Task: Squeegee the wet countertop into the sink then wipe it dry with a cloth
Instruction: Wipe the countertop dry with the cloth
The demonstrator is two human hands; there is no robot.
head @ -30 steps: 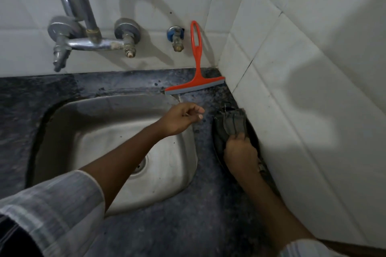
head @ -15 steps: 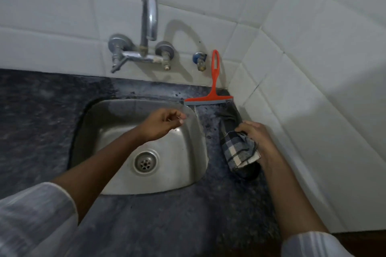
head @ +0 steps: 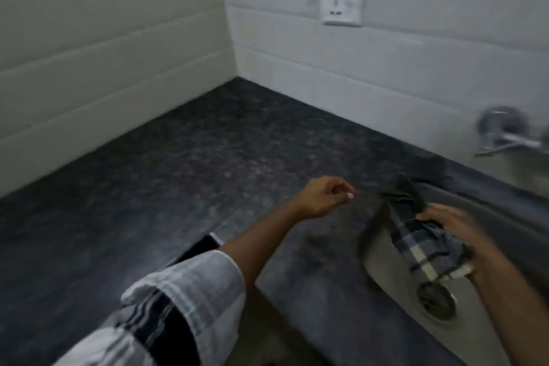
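Over the sink [head: 487, 217] at the right, the right hand [head: 445, 221] grips the checked cloth [head: 421, 244] while the left hand [head: 323, 194] hovers loosely curled and empty, so drying seems in hand: next, press the cloth onto the dark bench [head: 178, 175] leftward.

My right hand [head: 445, 221] grips the bunched checked cloth [head: 421, 244] over the steel sink [head: 499, 217] above its drain [head: 436, 300], while my left hand [head: 323, 197], loosely curled and holding nothing, hovers over the dark speckled bench [head: 178, 163] beside the white tiled wall [head: 104, 53].
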